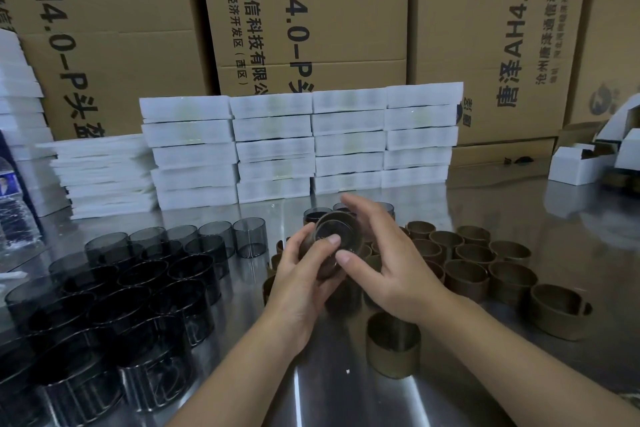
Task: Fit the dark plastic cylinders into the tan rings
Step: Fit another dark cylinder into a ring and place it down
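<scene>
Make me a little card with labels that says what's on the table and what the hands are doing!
Left hand: grips the held cylinder from the left, thumb on its front
Right hand: curls around the same piece from the right, thumb on it
Held piece: dark, seems to sit in a tan ring, lifted above the table
Dark cylinders: many, standing on the left
Tan rings: many, standing on the right
Behind: stacked white boxes, then cardboard cartons
</scene>
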The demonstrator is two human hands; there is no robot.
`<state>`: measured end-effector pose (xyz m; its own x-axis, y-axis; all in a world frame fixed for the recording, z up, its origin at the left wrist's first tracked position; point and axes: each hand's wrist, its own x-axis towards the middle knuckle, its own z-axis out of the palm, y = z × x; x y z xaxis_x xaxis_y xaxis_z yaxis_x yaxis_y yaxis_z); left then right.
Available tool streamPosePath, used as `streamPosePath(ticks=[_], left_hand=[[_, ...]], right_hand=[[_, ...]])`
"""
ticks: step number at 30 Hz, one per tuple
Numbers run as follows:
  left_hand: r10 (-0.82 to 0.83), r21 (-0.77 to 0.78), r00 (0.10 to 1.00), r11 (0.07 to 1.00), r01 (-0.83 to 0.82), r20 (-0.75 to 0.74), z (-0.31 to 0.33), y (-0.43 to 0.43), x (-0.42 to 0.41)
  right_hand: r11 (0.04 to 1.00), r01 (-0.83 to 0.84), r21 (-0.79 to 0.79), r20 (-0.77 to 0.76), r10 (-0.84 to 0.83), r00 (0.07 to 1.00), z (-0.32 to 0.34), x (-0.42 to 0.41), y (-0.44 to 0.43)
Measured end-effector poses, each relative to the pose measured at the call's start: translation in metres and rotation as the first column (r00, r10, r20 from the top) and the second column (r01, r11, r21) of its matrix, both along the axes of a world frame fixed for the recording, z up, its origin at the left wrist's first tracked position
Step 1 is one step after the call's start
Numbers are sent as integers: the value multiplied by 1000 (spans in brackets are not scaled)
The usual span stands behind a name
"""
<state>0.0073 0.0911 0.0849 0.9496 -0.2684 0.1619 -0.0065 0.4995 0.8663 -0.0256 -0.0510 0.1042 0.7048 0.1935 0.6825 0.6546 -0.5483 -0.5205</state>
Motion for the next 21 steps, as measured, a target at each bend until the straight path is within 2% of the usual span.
streamPosePath(ticks=[2,4,8,13,21], left_hand=[[17,-11,1000,1000,-17,15,0,-1,0],[39,-32,999,999,-38,25,0,-2,1],[103,-50,994,994,-101,47,1,-2,0],[170,-6,981,985,-171,98,2,-2,-1],[182,38,975,981,-188,131,4,-2,-5]], right_hand=[[995,2,104,-114,10,993,-1,3,1],[973,-38,229,-211,88,974,-3,6,2],[920,-64,386,-279,182,943,-5,11,2],[913,-50,405,-325,194,926,-1,10,-3],[880,-54,473,-305,221,926,7,8,-5]])
